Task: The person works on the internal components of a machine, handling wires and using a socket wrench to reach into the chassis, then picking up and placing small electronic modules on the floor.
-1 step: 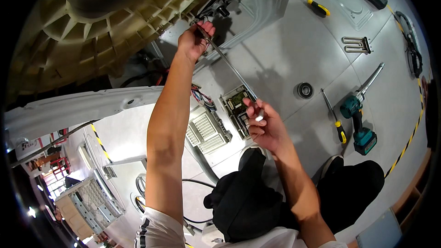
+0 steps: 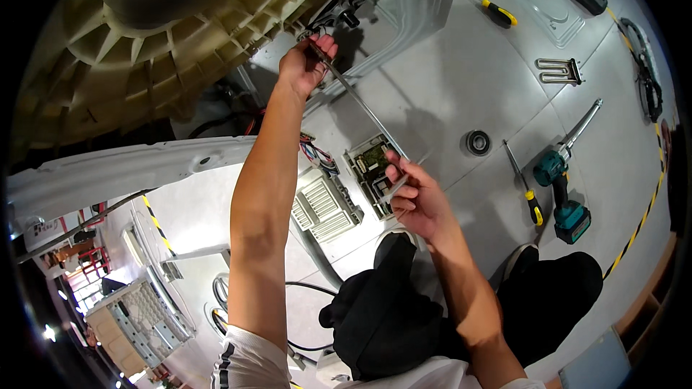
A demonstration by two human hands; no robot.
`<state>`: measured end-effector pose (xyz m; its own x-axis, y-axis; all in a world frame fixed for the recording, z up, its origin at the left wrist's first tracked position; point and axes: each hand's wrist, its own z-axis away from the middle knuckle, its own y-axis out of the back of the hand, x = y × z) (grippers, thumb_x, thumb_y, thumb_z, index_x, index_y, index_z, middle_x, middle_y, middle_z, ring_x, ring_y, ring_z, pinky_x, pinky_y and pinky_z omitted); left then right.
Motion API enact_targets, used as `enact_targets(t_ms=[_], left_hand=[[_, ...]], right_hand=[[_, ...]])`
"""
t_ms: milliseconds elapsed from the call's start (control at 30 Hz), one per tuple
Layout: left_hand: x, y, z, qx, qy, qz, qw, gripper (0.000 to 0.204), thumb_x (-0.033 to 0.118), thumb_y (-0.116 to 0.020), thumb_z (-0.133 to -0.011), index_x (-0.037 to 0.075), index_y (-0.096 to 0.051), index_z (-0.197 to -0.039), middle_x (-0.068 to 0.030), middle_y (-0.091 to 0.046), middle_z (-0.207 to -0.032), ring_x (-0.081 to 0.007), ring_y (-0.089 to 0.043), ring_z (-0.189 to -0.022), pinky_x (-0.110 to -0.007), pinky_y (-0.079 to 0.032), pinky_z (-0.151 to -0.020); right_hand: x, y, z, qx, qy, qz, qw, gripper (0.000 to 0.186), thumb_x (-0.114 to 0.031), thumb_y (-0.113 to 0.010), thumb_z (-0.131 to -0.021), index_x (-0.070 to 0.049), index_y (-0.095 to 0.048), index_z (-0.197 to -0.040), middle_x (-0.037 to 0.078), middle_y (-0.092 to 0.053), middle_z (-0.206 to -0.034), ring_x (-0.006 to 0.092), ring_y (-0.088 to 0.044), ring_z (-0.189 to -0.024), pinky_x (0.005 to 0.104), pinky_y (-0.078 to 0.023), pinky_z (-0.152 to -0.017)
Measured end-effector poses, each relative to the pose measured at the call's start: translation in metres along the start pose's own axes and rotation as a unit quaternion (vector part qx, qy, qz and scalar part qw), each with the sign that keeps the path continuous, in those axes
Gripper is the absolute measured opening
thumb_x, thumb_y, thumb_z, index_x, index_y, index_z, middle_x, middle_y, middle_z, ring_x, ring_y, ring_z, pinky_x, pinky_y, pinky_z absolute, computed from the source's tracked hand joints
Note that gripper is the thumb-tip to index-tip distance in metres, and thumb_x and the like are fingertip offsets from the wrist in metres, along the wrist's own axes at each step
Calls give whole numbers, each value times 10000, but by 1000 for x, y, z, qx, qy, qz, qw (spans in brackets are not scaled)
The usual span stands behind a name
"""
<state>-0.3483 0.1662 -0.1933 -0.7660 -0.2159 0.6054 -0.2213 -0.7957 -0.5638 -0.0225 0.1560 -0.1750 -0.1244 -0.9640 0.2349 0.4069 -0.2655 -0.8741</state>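
Note:
A long metal rod with a crossbar at its near end, like a T-handle wrench (image 2: 366, 106), runs slantwise from the machine's underside toward me. My left hand (image 2: 306, 65) is closed around its far end, close to the ribbed beige plastic tub (image 2: 144, 75); the rod's tip is hidden there. At the near end my right hand (image 2: 418, 198) has its fingers curled at the crossbar, which is smeared by motion. Below the rod lies an open white housing with a green circuit board (image 2: 375, 173). A vented white plastic box (image 2: 328, 205) with wires is beside it.
On the tiled floor to the right lie a bearing (image 2: 478, 142), a screwdriver (image 2: 533, 205), a teal cordless power tool (image 2: 562, 173), a heating element (image 2: 559, 70) and another yellow-black screwdriver (image 2: 501, 13). The grey cabinet frame (image 2: 411, 21) edges the tub. Hoses lie near my knees.
The crossbar at my right hand has swung round and now lies across the fingers. My left hand and the rod's far end have stayed in place.

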Motion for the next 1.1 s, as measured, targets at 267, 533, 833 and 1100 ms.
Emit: enact_targets(t_ms=[267,533,833,1100], left_hand=[[-4,2,-6,3,-34,-9,999,213,128,-347,-965,-34,-442,-1066,-202,-566,-996,-325,-594,-923,-475,-502,-858],[0,-4,3,16,-10,-45,999,204,127,-316,-968,-14,-446,-1039,-213,-573,-1016,-327,-600,-923,-469,-504,-853],[2,3,-1,3,-10,-88,996,149,73,-325,-959,-14,-446,-954,-183,-549,-874,-286,-566,-724,-433,-521,-734],[6,-1,0,45,-32,-144,988,122,76,-388,-945,-3,-462,-1002,-164,-580,-878,-280,-602,-800,-402,-528,-698]], right_hand=[[31,9,-5,160,362,655,643,330,-27,-566,-857,-10,-549,-1186,60,-576,-970,116,-561,-811,213,-441,-693],[30,23,-1,208,514,734,393,206,-137,-614,-848,-3,-598,-1003,127,-563,-866,257,-566,-688,313,-463,-662],[34,24,2,248,409,657,582,270,-255,-557,-909,-7,-600,-1010,95,-572,-779,175,-549,-681,285,-442,-640],[35,30,-1,232,332,482,777,315,-282,-537,-926,8,-599,-1030,23,-596,-810,85,-523,-673,221,-426,-620]])
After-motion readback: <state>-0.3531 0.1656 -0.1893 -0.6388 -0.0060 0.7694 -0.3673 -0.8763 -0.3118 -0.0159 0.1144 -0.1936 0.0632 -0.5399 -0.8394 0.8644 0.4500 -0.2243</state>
